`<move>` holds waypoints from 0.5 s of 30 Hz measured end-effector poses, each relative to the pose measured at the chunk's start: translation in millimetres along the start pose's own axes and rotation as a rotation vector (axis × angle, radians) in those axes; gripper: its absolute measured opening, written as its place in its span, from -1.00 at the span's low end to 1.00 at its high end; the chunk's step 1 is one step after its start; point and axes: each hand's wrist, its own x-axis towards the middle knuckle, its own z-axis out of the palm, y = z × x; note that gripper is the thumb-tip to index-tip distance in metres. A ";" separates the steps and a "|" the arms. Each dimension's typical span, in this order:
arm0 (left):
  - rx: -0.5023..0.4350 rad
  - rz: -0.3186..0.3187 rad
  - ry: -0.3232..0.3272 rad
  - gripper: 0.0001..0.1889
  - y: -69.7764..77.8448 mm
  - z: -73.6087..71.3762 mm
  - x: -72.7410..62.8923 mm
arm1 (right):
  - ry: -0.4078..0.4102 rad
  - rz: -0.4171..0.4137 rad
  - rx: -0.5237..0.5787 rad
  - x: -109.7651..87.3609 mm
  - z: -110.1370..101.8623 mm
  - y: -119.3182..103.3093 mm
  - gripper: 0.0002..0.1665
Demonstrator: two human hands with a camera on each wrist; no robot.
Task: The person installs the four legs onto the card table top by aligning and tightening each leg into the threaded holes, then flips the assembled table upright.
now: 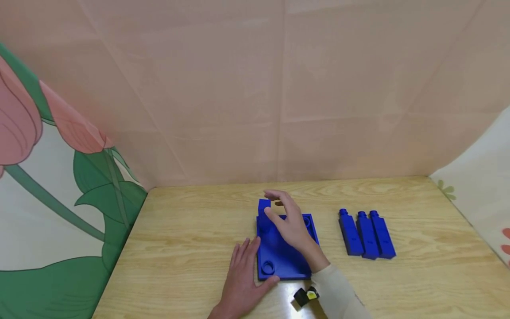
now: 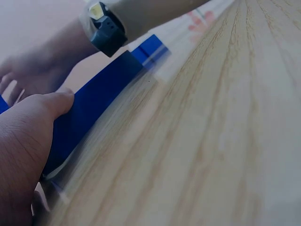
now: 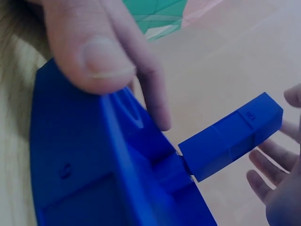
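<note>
A blue square panel with a raised rim and round corner sockets lies on the table. A blue square post stands upright at its far left corner. My left hand holds the near left corner, fingers along the left side and thumb against the front wall. In the left wrist view that thumb rests on the panel's wall. My right hand reaches over the panel to the post, its fingers loosely spread around it. In the right wrist view a gap shows between the fingers and most of the post.
Three more blue posts with narrow round ends lie side by side on the wooden table, right of the panel. A dark device sits at my right wrist. A pink cloth hangs behind the table; a flower-printed cloth hangs at left.
</note>
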 end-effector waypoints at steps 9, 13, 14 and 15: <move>-0.042 -0.031 -0.033 0.04 0.0 0.0 -0.6 | -0.112 0.048 0.084 1.2 -4.3 -1.0 -0.54; -0.026 -0.021 -0.028 0.03 0.0 0.1 -0.9 | -0.100 0.030 0.069 0.6 -3.8 1.1 -0.56; -0.020 -0.017 -0.026 0.03 -0.1 0.1 -0.9 | -0.096 0.028 0.067 0.4 -3.7 1.3 -0.56; -0.011 -0.013 -0.023 0.02 -0.1 0.0 -0.9 | -0.092 0.029 0.062 0.1 -3.6 1.5 -0.56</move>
